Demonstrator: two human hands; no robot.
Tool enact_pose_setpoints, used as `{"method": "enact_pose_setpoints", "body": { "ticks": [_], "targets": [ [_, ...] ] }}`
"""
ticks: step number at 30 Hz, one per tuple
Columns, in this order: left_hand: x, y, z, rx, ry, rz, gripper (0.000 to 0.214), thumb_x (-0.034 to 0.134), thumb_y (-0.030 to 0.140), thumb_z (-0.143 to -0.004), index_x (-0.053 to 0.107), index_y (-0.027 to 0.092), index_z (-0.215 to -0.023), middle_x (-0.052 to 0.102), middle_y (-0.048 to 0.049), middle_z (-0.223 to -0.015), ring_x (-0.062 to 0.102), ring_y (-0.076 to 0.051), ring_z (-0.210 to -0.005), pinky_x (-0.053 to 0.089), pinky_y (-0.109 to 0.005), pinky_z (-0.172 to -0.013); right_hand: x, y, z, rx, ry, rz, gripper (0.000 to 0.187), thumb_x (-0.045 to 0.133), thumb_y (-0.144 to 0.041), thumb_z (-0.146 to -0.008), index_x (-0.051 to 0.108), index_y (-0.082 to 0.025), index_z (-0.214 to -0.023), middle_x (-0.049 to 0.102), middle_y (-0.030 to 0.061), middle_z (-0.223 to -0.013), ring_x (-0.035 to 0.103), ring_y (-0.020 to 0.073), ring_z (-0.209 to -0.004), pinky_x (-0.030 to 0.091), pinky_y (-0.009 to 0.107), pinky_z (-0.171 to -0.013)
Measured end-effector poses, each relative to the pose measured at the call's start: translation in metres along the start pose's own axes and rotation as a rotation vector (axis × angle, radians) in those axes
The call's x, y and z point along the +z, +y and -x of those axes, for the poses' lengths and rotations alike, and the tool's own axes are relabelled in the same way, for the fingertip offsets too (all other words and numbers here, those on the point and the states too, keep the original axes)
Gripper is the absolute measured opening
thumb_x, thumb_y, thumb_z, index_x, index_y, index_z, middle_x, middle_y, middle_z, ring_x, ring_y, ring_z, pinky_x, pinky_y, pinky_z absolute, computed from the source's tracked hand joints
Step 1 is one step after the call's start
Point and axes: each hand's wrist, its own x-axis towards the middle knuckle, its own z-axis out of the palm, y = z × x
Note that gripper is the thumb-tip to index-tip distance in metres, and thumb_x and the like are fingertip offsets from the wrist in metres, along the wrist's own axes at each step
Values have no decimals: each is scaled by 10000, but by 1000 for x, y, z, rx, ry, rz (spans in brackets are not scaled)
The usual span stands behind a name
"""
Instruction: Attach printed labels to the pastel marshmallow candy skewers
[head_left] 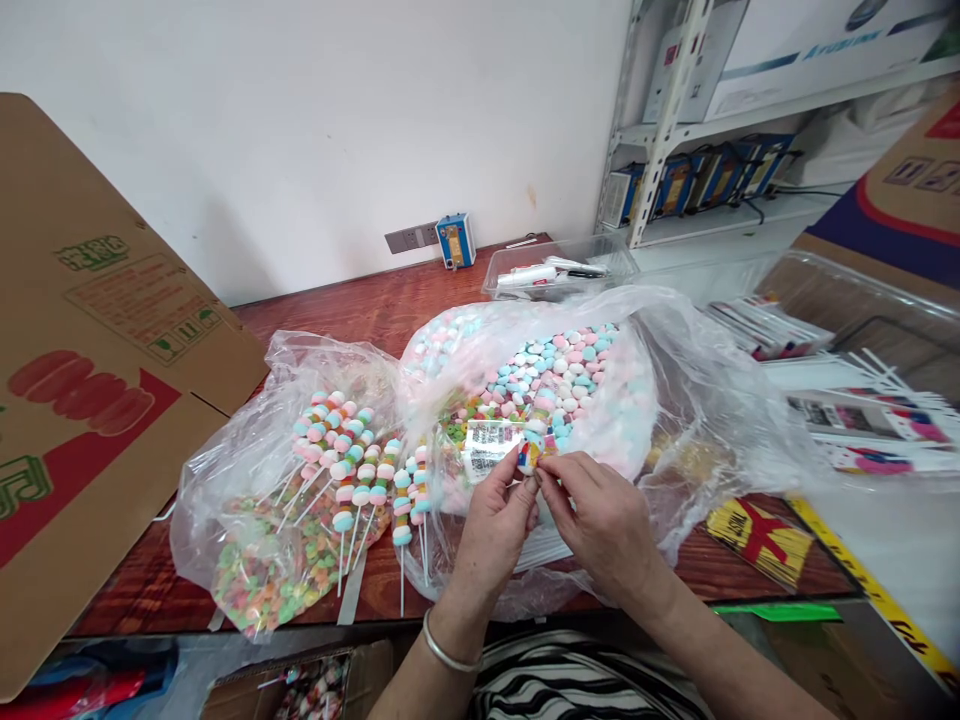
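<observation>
My left hand (491, 525) and my right hand (604, 515) meet at the front middle of the table, fingertips pinched together. Between them is a small printed candy wrapper (493, 437), with white label panels and a red, yellow and blue end. Whether a candy skewer is inside it, my fingers hide. Just beyond lies a large clear bag of pink, blue and white marshmallows (566, 370). To the left, several marshmallow skewers (341, 450) on white sticks lie on a plastic bag of colourful gummy candies (281, 570).
A large cardboard box (97, 330) stands at the left. Clear trays (555, 260) sit at the back and right, the right one near printed wrappers (877, 430) and white sticks. Below the table edge is an open carton (367, 680) of wrapped candies. Metal shelving (664, 130) rises behind.
</observation>
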Motion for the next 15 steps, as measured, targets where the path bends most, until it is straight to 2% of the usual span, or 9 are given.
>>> {"method": "enact_pose_setpoints", "body": {
  "ticks": [3, 6, 10, 15],
  "targets": [
    [1, -2, 0, 0, 45, 7, 422, 689, 378, -809, 654, 226, -1201, 494, 38, -638, 361, -82, -511, 306, -209, -493, 0, 1, 1, -99, 7, 181, 119, 533, -206, -957, 641, -158, -944, 699, 95, -852, 628, 212, -781, 436, 332, -703],
    [2, -4, 0, 15, 117, 38, 415, 747, 330, -746, 697, 225, -1144, 615, -11, -719, 516, -140, -645, 445, -263, -664, -1, 2, 0, -150, -9, 276, 121, 532, -190, -950, 640, -155, -909, 688, 93, -811, 591, 211, -730, 407, 342, -680],
    [3, -8, -2, 16, 152, 16, 397, 736, 324, -750, 705, 214, -1131, 662, -32, -796, 568, -167, -728, 475, -294, -751, -1, 4, -3, -179, -27, 300, 153, 514, -168, -947, 624, -160, -842, 661, 85, -761, 563, 211, -713, 389, 347, -671],
    [4, -10, -4, 86, 193, -109, 376, 685, 340, -796, 695, 192, -1141, 690, -49, -909, 593, -183, -850, 475, -310, -836, 1, 6, -5, -263, 0, 270, 150, 525, -142, -936, 622, -151, -822, 644, 72, -728, 541, 204, -695, 380, 349, -662]
  ]
}}
